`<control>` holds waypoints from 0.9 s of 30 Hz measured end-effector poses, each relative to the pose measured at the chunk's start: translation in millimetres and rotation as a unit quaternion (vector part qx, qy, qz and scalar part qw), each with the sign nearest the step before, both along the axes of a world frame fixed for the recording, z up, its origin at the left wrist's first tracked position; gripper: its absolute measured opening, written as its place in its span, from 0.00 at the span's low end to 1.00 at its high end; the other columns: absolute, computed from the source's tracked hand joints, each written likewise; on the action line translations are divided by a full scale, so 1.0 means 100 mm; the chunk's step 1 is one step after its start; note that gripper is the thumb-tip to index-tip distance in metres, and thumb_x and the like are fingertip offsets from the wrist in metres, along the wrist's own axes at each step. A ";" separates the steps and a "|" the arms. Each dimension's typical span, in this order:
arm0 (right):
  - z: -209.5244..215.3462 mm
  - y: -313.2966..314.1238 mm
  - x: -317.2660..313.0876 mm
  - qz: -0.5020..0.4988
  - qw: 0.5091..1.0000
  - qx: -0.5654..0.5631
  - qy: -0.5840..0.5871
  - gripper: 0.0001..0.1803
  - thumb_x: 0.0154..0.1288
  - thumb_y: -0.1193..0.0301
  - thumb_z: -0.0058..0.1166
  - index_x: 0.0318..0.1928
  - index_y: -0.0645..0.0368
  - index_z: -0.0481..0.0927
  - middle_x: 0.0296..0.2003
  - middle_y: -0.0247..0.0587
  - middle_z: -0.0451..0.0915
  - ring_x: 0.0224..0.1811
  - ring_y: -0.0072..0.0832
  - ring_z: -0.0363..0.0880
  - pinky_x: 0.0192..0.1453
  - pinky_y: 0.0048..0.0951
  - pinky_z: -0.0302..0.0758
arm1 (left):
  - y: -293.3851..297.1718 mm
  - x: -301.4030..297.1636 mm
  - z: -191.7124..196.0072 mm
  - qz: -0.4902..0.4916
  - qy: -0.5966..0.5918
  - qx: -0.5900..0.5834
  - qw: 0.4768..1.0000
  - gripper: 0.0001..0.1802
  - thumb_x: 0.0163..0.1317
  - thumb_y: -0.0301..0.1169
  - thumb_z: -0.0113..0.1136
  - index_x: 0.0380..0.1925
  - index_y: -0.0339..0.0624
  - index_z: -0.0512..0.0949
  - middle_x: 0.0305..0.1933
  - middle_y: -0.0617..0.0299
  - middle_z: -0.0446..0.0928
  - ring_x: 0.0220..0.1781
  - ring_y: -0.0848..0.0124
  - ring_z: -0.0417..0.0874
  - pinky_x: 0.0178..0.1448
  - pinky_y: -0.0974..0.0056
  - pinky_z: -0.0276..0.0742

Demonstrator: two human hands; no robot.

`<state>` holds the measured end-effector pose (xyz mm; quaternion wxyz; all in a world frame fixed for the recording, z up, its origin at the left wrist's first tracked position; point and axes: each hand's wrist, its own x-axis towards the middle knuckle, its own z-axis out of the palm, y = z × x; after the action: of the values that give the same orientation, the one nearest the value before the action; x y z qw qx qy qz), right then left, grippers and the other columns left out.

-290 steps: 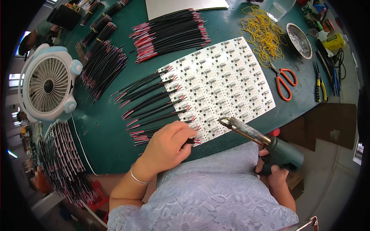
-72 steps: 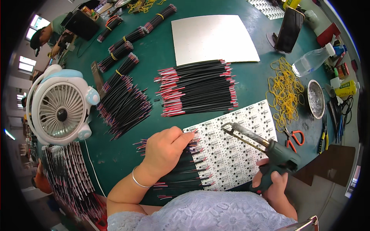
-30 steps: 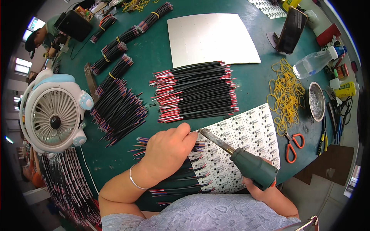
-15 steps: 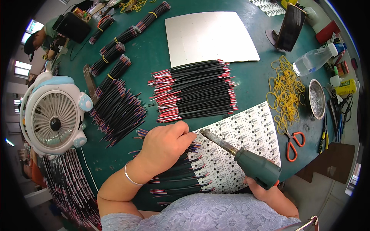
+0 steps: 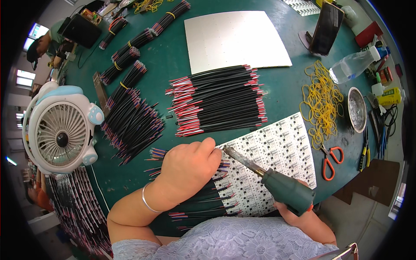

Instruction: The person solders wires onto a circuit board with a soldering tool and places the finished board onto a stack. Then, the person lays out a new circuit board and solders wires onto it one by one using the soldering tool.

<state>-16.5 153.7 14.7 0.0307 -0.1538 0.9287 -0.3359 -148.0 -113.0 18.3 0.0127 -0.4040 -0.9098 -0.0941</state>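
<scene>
My right hand (image 5: 288, 213) grips a green-handled soldering iron (image 5: 288, 189), shaped like a gun. Its metal tip points left, to the upper left corner of a white circuit board sheet (image 5: 271, 151) covered in small parts. Right at that tip, my left hand (image 5: 190, 162) is closed in a pinch, with a silver bangle on its wrist. Whatever those fingers hold is hidden. Beneath and beside this hand lie thin black wires (image 5: 201, 199) with coloured ends, several of them reaching the board's left edge.
Beyond the board lie a stack of black wires (image 5: 225, 102) with red and white ends and a white panel (image 5: 234, 41). More wires (image 5: 134, 123) and a fan (image 5: 63, 138) are left. Yellow rubber bands (image 5: 323, 104), a metal bowl (image 5: 356, 110) and orange-handled scissors (image 5: 331, 162) sit right.
My left hand has shifted slightly to the right, and the iron's tip stays close beside its fingertips. More of my right hand's fingers show above the iron's handle.
</scene>
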 end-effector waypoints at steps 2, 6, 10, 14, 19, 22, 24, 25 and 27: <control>-0.09 0.05 0.12 -0.036 0.997 -0.027 -0.063 0.17 0.52 0.70 0.62 0.45 0.59 0.80 0.39 0.40 0.82 0.43 0.35 0.82 0.48 0.33 0.77 | 0.01 0.01 0.01 -0.001 0.000 -0.004 1.000 0.09 0.48 0.27 0.60 0.32 0.44 0.80 0.31 0.64 0.72 0.26 0.68 0.76 0.27 0.64 0.72; -0.02 0.05 0.12 -0.134 0.926 -0.317 -0.155 0.32 0.67 0.54 0.50 0.60 0.68 0.66 0.47 0.47 0.78 0.24 0.26 0.79 0.30 0.26 0.76 | -0.02 -0.01 0.01 -0.005 -0.036 0.068 0.997 0.09 0.48 0.26 0.60 0.32 0.44 0.80 0.32 0.63 0.73 0.27 0.66 0.77 0.29 0.62 0.73; 0.03 0.01 0.06 -0.151 0.897 -0.391 -0.137 0.33 0.66 0.55 0.51 0.60 0.70 0.64 0.48 0.50 0.77 0.23 0.28 0.79 0.25 0.26 0.76 | -0.11 0.04 0.07 -0.001 -0.026 0.149 0.988 0.15 0.44 0.25 0.64 0.36 0.43 0.78 0.33 0.62 0.74 0.28 0.63 0.77 0.32 0.61 0.73; 0.01 0.07 0.10 -0.150 0.894 -0.396 -0.148 0.32 0.66 0.55 0.51 0.59 0.70 0.66 0.48 0.48 0.77 0.24 0.27 0.79 0.27 0.26 0.76 | -0.08 0.15 0.02 0.067 -0.059 0.152 0.984 0.25 0.37 0.24 0.69 0.41 0.44 0.74 0.33 0.60 0.75 0.30 0.60 0.78 0.31 0.61 0.73; -0.03 0.15 0.20 -0.114 0.923 -0.297 -0.216 0.29 0.65 0.56 0.51 0.58 0.66 0.70 0.48 0.44 0.78 0.26 0.26 0.79 0.31 0.27 0.75 | -0.07 0.22 -0.09 0.049 -0.036 0.093 0.994 0.23 0.35 0.23 0.68 0.38 0.43 0.75 0.31 0.60 0.73 0.28 0.61 0.77 0.28 0.60 0.72; 0.04 0.06 0.18 -0.184 0.884 -0.341 -0.260 0.16 0.56 0.74 0.58 0.47 0.63 0.78 0.32 0.40 0.79 0.29 0.28 0.82 0.35 0.30 0.79 | -0.05 0.26 -0.10 0.057 -0.042 0.078 0.994 0.21 0.35 0.23 0.68 0.36 0.42 0.77 0.31 0.60 0.72 0.28 0.62 0.78 0.29 0.61 0.72; -0.04 0.12 0.17 -0.127 0.933 -0.268 -0.204 0.16 0.53 0.75 0.59 0.44 0.61 0.79 0.33 0.40 0.80 0.31 0.31 0.82 0.36 0.32 0.78 | -0.05 0.25 -0.14 0.043 -0.043 0.100 0.993 0.21 0.35 0.22 0.67 0.36 0.42 0.78 0.31 0.60 0.72 0.28 0.62 0.78 0.29 0.62 0.72; -0.07 0.14 0.17 -0.068 0.968 -0.192 -0.145 0.15 0.50 0.76 0.61 0.42 0.60 0.81 0.34 0.41 0.81 0.32 0.35 0.83 0.37 0.35 0.78 | -0.05 0.25 -0.17 0.029 -0.044 0.121 0.991 0.21 0.35 0.22 0.67 0.36 0.41 0.78 0.32 0.60 0.73 0.28 0.63 0.78 0.29 0.62 0.73; -0.06 0.09 0.17 -0.082 0.971 -0.184 -0.131 0.15 0.48 0.76 0.62 0.41 0.59 0.82 0.36 0.41 0.82 0.34 0.37 0.82 0.40 0.36 0.78 | -0.05 0.25 -0.19 0.025 -0.039 0.131 0.990 0.21 0.35 0.22 0.67 0.37 0.41 0.79 0.32 0.60 0.73 0.28 0.63 0.78 0.29 0.62 0.73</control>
<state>0.3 162.9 8.3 0.0957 -0.0352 0.8481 -0.5200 -123.0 -118.1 -0.6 0.0327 -0.3720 -0.8992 -0.2281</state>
